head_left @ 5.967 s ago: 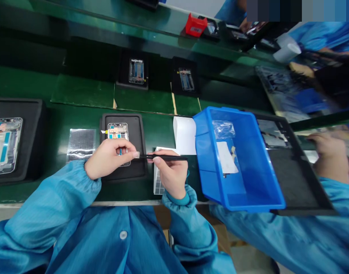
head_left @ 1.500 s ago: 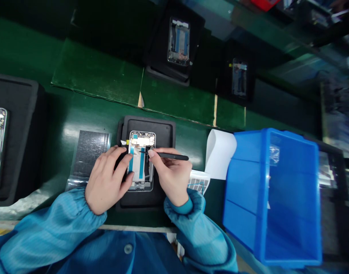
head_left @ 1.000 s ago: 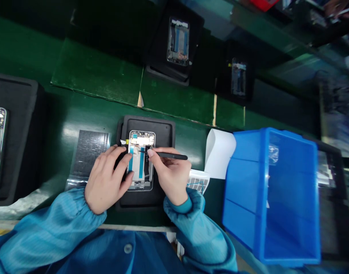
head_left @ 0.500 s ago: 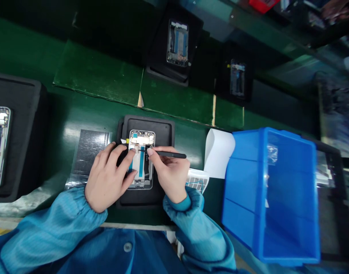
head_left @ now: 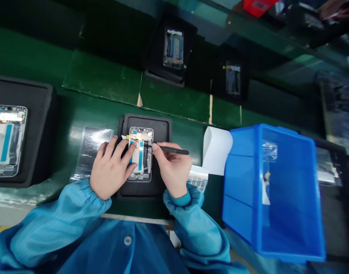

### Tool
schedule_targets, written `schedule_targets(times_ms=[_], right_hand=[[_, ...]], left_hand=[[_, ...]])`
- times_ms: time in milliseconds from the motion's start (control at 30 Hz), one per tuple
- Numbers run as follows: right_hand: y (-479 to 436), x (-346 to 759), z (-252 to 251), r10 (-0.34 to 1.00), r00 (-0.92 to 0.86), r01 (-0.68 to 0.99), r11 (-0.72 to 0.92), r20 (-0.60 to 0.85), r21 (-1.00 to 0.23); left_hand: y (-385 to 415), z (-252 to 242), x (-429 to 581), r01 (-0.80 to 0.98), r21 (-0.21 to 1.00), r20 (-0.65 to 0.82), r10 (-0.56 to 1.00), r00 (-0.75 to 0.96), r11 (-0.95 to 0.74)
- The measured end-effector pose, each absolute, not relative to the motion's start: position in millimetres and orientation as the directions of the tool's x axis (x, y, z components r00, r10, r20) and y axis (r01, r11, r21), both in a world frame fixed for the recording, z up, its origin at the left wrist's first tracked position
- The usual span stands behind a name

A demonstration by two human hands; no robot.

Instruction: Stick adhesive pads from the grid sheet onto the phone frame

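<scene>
An opened phone [head_left: 140, 156], its inner parts and blue strips showing, lies on a black foam tray [head_left: 160, 133]. My left hand [head_left: 111, 165] rests with fingers spread over the phone's left edge, the index fingertip on its upper left part. My right hand [head_left: 174, 165] pinches a pair of black tweezers [head_left: 176, 150] between thumb and fingers. Their tip sits by the phone's right edge, partly hidden by my thumb. A yellow tab [head_left: 127, 137] sticks out at the phone's upper left.
Left of me, another opened phone [head_left: 16, 148] sits on a stack of black trays [head_left: 40, 114]. Clear plastic film [head_left: 88, 150] lies nearby. To the right are curled white paper [head_left: 217, 148], a label sheet [head_left: 198, 180] and a blue bin [head_left: 244, 182]. Two more phones [head_left: 173, 47] lie on trays beyond.
My right hand has drawn the tweezers rightward, from over the phone's middle to its right edge. My left hand stays on the phone. The whole view has shifted slightly.
</scene>
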State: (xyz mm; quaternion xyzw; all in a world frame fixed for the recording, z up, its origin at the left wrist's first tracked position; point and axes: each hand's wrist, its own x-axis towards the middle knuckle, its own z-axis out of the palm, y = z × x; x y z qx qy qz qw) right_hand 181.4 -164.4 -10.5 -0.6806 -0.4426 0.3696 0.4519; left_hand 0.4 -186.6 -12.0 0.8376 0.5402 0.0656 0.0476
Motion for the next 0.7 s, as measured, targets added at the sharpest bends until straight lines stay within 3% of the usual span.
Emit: schedule_targets(times_ms=[300, 700], right_hand=[[-197, 196, -5, 0.94, 0.332, 0.26, -0.168, -0.076, -0.951], [-211, 197, -30, 0.951, 0.309, 0.131, -0.072, -0.028, -0.989]], left_hand=[[-177, -13, 1, 0.867, 0.18, 0.059, 0.885, 0.463, -0.465], [-173, -13, -28, 0.769, 0.332, 0.055, 0.825, 0.563, -0.546]])
